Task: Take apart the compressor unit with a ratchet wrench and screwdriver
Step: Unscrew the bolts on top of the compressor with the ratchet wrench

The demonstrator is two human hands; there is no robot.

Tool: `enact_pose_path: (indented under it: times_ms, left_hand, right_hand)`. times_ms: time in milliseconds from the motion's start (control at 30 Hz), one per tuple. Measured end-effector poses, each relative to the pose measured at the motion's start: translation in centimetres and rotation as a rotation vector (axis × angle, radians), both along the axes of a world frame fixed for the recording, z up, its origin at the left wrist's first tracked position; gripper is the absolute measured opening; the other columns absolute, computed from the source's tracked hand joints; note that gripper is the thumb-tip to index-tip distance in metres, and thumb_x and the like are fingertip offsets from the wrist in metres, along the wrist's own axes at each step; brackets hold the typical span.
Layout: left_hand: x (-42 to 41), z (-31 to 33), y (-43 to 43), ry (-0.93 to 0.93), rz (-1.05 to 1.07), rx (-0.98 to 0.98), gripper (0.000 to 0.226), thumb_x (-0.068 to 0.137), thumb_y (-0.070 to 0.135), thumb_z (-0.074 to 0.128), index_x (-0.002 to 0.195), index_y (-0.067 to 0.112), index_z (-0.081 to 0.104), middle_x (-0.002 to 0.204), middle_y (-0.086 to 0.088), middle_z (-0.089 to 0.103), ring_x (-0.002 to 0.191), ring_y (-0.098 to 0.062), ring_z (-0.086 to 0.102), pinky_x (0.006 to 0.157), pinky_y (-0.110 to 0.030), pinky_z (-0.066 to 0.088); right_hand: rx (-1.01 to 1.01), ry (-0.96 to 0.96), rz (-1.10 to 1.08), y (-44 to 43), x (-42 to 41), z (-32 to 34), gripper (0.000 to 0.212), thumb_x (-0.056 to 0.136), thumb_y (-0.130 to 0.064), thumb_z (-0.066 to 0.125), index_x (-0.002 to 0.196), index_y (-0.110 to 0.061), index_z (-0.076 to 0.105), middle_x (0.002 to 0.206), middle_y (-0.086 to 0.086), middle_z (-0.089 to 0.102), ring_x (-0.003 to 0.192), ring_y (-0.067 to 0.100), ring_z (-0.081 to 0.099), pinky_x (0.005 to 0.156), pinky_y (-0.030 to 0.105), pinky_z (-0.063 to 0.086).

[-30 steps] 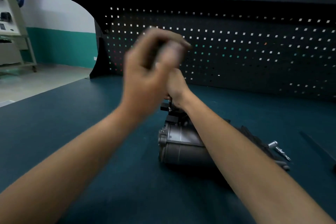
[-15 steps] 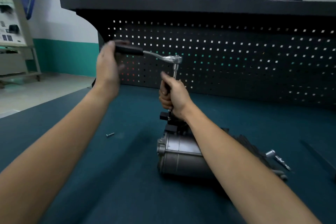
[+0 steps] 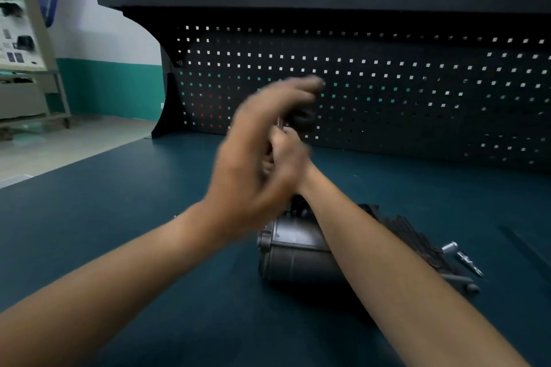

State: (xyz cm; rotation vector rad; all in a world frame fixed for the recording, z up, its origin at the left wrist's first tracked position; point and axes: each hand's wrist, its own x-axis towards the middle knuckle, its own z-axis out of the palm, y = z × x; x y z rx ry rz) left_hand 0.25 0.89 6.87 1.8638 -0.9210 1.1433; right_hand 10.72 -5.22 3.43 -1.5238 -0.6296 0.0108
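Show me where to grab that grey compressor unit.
Probably grip the compressor unit round its smooth grey barrel, from the near left: it lies on its side, bare there, while the right forearm crosses above and black ribbed parts crowd its right.

Blurred left hand [image 3: 253, 164] hides most of right hand [image 3: 290, 155] and ratchet wrench [image 3: 301, 119]

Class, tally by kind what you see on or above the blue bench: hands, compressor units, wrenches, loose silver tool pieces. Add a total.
hands (left hand, right hand): 2
compressor unit: 1
ratchet wrench, blurred: 1
loose silver tool piece: 1
Total: 5
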Motion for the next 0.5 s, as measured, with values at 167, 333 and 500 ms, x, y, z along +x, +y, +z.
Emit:
enact_pose_path:
  times_ms: [167, 333, 500]
  left_hand:
    - [0.3, 0.3, -0.5, -0.402, 0.027, 0.085, 0.019, 0.098, 0.032, 0.039, 0.095, 0.015, 0.048, 0.091, 0.007, 0.058, 0.095, -0.026, 0.059, 0.091, -0.059, 0.040]
    - [3.3, 1.8, 4.2, -0.187, -0.038, -0.533, 0.018, 0.096, 0.019, 0.030, 0.086, 0.022, 0.045, 0.088, -0.003, 0.062, 0.085, -0.023, 0.061, 0.079, -0.044, 0.048]
    - [9.0, 3.2, 7.8, 0.515, -0.045, -0.820, 0.021, 0.099, 0.026, 0.027, 0.095, 0.025, 0.047, 0.097, 0.013, 0.068, 0.086, -0.001, 0.061, 0.079, -0.033, 0.037]
  right_hand:
    - [0.030, 0.081, -0.039, 0.0, -0.6, 0.3, 0.030, 0.100, -0.012, 0.034, 0.100, 0.009, 0.055, 0.108, 0.038, 0.056, 0.089, 0.049, 0.058, 0.084, 0.056, 0.049]
    - [0.071, 0.101, 0.065, -0.5, -0.6, 0.8, 0.051, 0.099, -0.031, 0.037, 0.051, -0.015, 0.031, 0.037, -0.007, 0.025, 0.031, 0.008, 0.019, 0.036, 0.014, 0.017]
    - [0.098, 0.119, 0.083, -0.4, -0.8, 1.0, 0.050, 0.099, -0.029, 0.036, 0.053, -0.014, 0.027, 0.036, -0.008, 0.022, 0.030, 0.007, 0.017, 0.037, 0.012, 0.015]
